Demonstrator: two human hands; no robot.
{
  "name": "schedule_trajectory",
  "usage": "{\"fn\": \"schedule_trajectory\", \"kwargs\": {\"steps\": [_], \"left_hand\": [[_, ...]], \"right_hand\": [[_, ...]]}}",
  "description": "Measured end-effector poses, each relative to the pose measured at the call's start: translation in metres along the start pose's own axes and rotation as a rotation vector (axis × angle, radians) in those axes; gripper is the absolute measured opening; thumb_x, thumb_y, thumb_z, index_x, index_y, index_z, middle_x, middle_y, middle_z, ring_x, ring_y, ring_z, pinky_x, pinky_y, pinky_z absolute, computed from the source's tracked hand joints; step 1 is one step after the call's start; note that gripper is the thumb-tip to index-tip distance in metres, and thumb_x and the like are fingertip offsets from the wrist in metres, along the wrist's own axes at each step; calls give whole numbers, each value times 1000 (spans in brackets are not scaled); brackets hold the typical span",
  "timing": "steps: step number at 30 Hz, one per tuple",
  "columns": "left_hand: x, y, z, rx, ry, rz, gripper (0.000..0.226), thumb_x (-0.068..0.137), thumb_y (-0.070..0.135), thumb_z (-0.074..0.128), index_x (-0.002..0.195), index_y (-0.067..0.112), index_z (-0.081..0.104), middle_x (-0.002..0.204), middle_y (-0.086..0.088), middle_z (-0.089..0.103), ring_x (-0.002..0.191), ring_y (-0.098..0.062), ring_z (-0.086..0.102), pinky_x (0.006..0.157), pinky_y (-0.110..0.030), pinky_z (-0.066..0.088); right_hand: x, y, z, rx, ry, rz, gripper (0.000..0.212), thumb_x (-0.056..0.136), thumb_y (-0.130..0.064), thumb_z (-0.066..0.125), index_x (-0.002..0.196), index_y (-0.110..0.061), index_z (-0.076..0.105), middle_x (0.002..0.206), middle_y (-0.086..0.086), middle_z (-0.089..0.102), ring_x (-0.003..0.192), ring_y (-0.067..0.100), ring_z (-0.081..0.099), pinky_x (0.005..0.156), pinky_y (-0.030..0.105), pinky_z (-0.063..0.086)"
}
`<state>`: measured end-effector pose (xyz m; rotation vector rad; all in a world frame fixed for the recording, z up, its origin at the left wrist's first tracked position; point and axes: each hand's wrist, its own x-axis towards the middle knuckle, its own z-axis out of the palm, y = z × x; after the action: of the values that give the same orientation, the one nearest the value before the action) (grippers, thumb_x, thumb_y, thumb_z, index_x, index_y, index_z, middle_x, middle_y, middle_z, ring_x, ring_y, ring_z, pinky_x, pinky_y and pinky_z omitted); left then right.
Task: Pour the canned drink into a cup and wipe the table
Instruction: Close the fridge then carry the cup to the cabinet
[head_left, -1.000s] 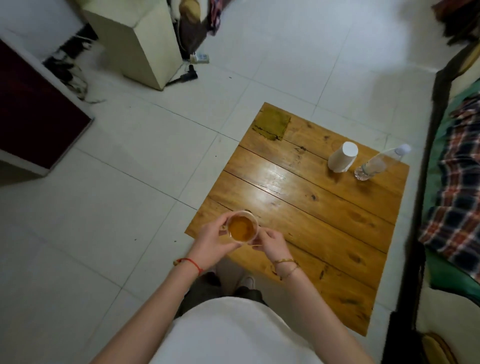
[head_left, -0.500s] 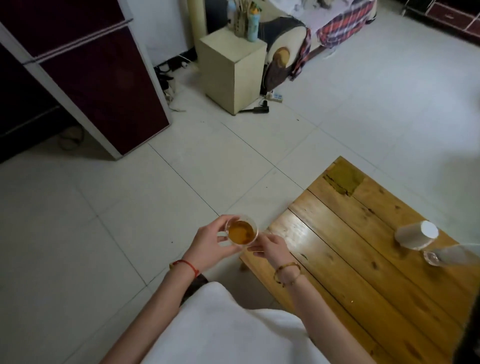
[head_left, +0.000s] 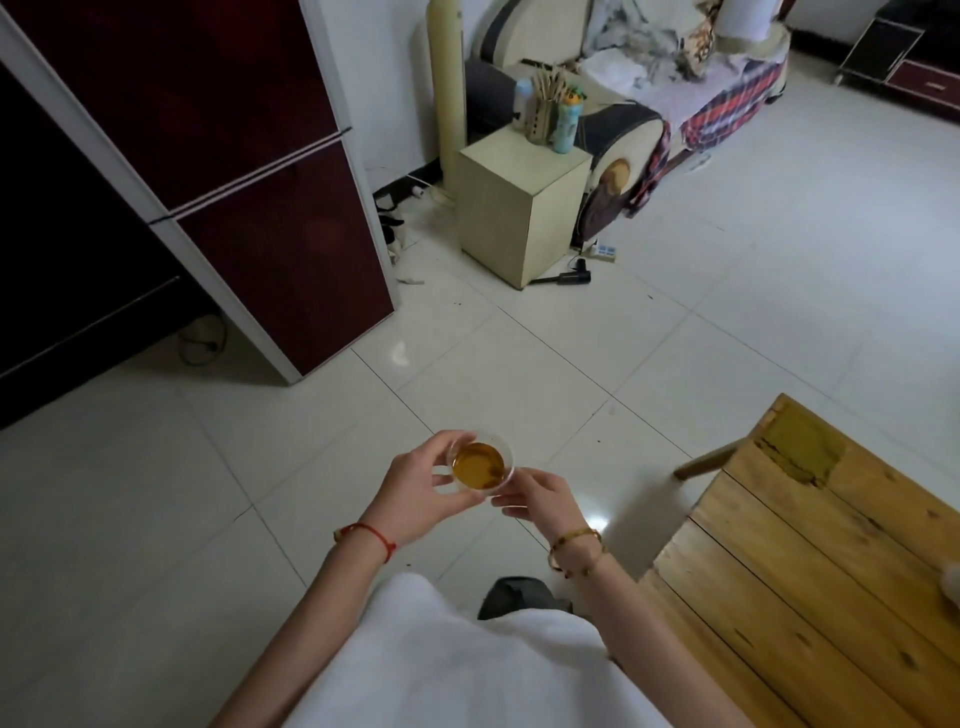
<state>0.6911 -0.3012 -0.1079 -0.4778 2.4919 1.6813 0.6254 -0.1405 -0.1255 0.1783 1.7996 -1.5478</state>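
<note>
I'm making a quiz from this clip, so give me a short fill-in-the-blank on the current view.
1. The clear cup holds an ____ liquid.
2. The cup is held over the ____, not over the wooden table.
3. The left hand and right hand hold it ____.

Missing: amber; floor; together

Clear cup of amber drink, upright, above floor

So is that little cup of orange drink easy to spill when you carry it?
Probably, yes. The cup looks filled close to its rim, so a tilt could slop the drink out. It looks clear and thin, likely light and maybe squashy. The left hand and right hand both hold it, which should steady it.
</note>
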Motion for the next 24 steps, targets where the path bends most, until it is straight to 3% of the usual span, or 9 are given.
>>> {"fn": "schedule_trajectory", "kwargs": {"steps": [3, 9, 17, 24], "left_hand": [[25, -3, -21, -23, 0, -15, 64, 73, 19, 85, 130, 26, 57, 120, 10, 60, 111, 4, 55, 85, -8, 49], [100, -5, -60, -28, -29, -38, 65, 75, 18, 84, 132, 30, 54, 122, 9, 59, 113, -9, 59, 84, -7, 49], [248, 23, -117, -26, -23, 12, 64, 74, 15, 84, 131, 25, 56, 122, 15, 59, 117, -2, 56, 88, -7, 48], [374, 54, -159, -9, 0, 52, 64, 74, 15, 84, 131, 26, 56, 118, 18, 59, 111, 11, 53, 83, -4, 46]], "right_hand": [[24, -19, 14, -6, -4, 1, 29, 97, -11, 45, 77, -13, 66, 78, 7, 69, 73, 19, 63, 72, 25, 52], [88, -62, 30, -8, 20, -12, 31, 98, -13, 44, 78, -15, 66, 79, 4, 70, 78, 20, 64, 74, 25, 53], [218, -162, 30, -8, 7, -43, 26, 97, -12, 45, 85, -7, 67, 85, 12, 70, 75, 21, 65, 76, 29, 53], [325, -253, 24, -50, 5, -71, 26, 97, -14, 46, 81, -10, 67, 83, 11, 71, 79, 22, 67, 82, 34, 54]]}}
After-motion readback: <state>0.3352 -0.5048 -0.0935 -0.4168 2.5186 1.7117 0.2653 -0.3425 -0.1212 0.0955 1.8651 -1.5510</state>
